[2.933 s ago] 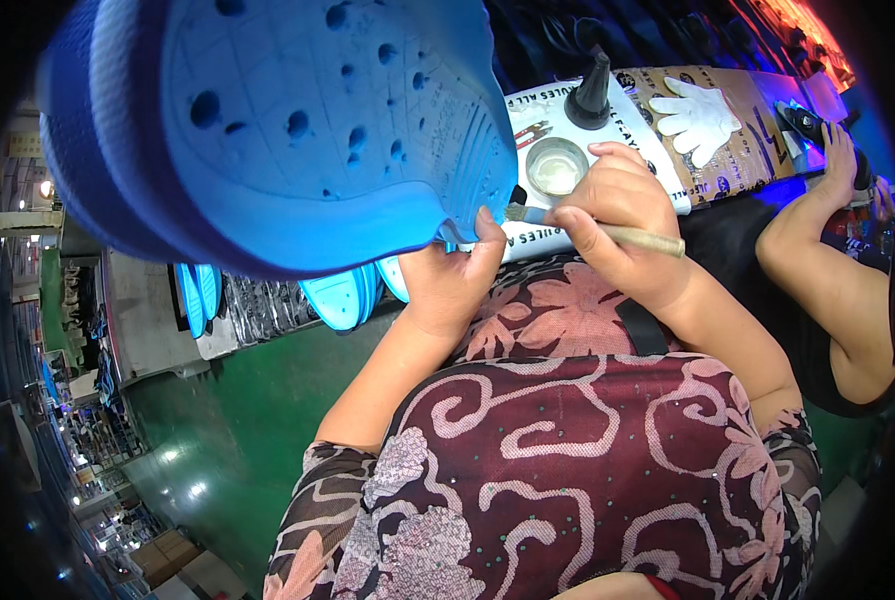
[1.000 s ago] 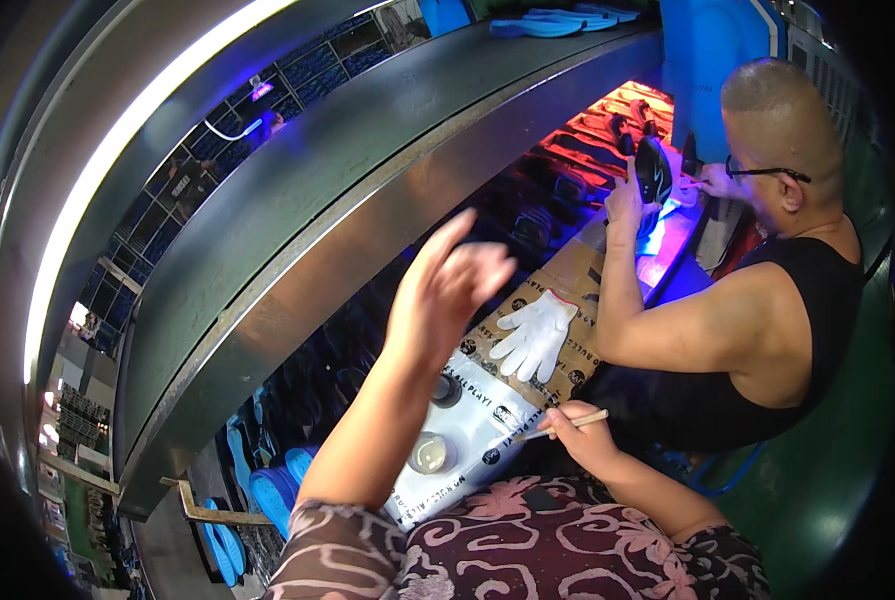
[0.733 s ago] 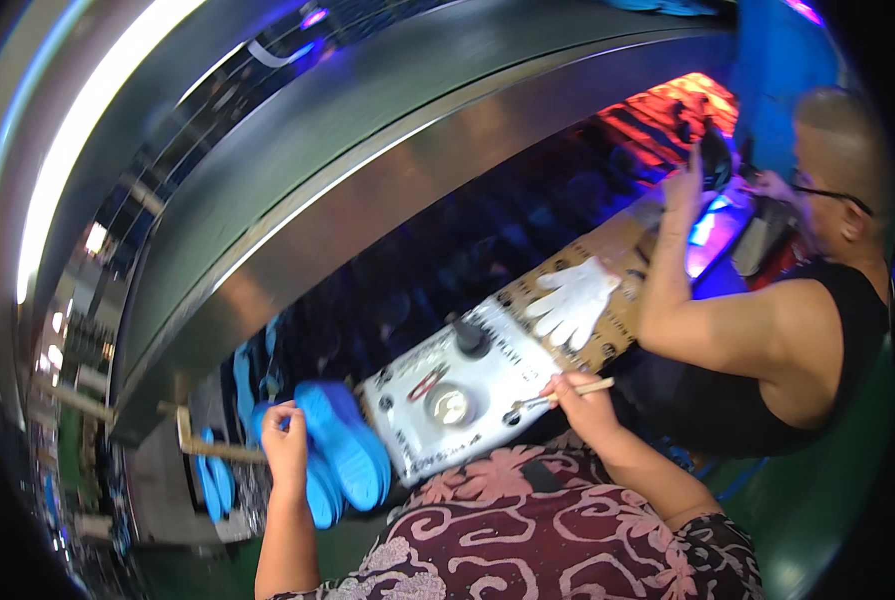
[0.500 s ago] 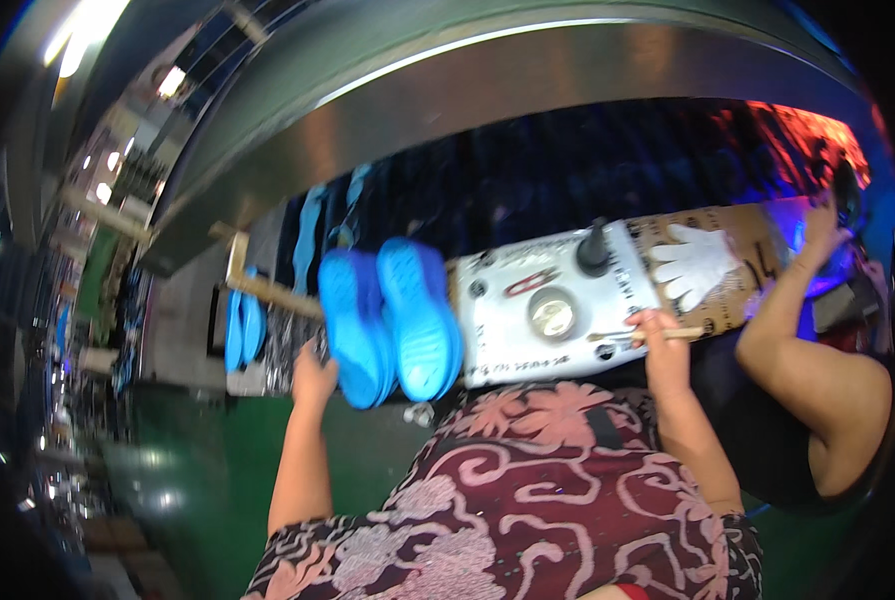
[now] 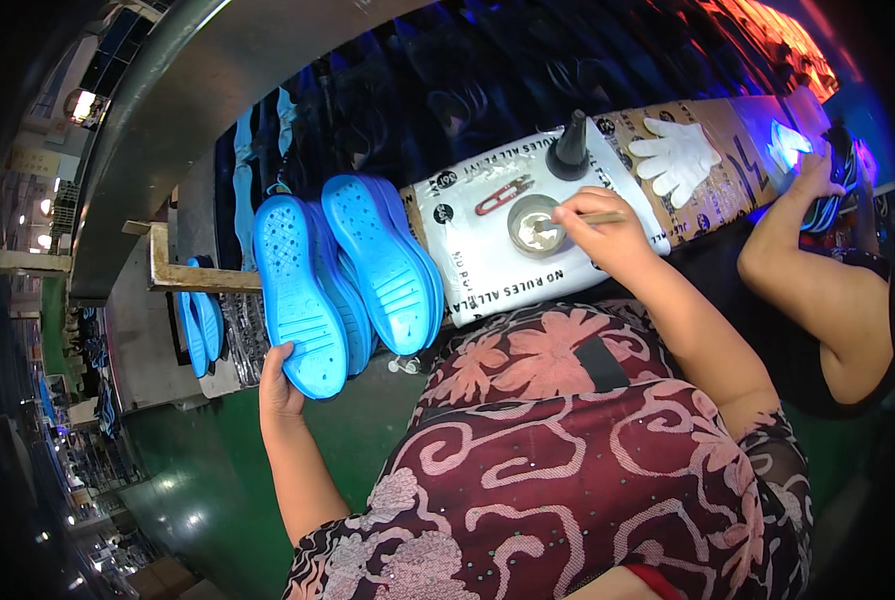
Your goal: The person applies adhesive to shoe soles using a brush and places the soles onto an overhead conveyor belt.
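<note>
My left hand is closed on the near, heel end of a blue shoe sole, thumb on top and fingers mostly hidden beneath. That sole tops the left stack, tilted. Beside it on the right stands a second stack of blue soles. My right hand pinches a brush by its pale wooden handle. The brush's tip reaches into a small round cup with a pale layer inside; fingers partly cover it. Behind the cup lie red-handled thread snips, next to a dark cone-shaped bottle.
A white printed plastic sheet lies under the cup. White gloves rest on cardboard to the right. At the right edge a co-worker's arm reaches in. A wooden bar and more blue soles are left.
My right hand has moved left with the brush, from the sheet's right side to the cup. The left hand has taken hold of the top sole's heel. The whole view has shifted.
</note>
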A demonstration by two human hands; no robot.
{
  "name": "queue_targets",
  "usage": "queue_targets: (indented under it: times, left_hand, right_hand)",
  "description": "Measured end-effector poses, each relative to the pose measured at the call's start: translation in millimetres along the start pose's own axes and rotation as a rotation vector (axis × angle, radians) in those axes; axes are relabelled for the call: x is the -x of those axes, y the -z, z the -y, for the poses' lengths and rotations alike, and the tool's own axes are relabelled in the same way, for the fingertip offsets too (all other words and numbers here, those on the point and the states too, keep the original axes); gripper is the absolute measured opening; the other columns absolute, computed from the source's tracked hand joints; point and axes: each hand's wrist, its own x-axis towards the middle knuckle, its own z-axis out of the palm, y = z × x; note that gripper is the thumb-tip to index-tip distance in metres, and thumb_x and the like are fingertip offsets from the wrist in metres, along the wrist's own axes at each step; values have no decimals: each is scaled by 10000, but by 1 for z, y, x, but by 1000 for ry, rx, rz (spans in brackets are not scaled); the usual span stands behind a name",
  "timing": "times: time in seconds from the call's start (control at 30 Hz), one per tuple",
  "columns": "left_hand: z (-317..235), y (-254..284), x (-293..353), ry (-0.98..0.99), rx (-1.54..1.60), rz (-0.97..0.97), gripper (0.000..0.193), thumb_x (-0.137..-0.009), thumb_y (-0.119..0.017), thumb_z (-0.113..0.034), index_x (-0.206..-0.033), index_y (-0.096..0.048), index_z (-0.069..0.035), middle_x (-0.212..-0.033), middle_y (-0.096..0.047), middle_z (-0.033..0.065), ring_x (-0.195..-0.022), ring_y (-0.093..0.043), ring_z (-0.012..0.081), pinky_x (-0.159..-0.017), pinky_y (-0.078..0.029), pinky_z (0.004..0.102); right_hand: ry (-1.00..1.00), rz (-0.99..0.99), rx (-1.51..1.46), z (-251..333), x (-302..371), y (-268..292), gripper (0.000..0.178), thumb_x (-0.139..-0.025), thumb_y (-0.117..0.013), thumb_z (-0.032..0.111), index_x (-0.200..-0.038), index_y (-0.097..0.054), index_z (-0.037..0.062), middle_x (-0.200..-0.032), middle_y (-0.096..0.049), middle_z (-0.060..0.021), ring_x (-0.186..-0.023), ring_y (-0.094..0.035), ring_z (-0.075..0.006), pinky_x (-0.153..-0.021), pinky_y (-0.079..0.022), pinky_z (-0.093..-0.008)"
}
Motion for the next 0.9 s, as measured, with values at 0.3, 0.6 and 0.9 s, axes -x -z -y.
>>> queue_targets:
  times: [0.3, 0.6, 0.9]
  left_hand:
    - [13, -63, 26, -13, 49, 130, 600, -728, -670, -161, -1241, -451, 60, -1087, -605, 142, -877, -637, 219, -743, -550, 331]
    - [29, -122, 40, -120, -44, 141, 487, -789, -649, -251, -1183, -488, -16, -952, -632, 98, -648, -588, 147, -439, -399, 228]
    - [44, -204, 38, -561, -352, 152, 326, -861, -582, -50, -1137, -437, 46, -906, -613, 134, -697, -611, 168, -620, -508, 290]
  right_hand:
    - [-45, -88, -2, 8, 2, 3, 219, -855, -620, 214, -748, -670, 30, -692, -617, -96, -726, -574, -229, -650, -435, -338]
    - [-82, -129, -28, 10, 14, 3, 263, -889, -605, 230, -768, -672, 6, -730, -638, -88, -690, -578, -189, -636, -446, -299]
    - [-198, -160, -501, 64, 18, 30, 312, -933, -544, 241, -781, -676, 3, -748, -649, -59, -701, -541, -117, -714, -440, -262]
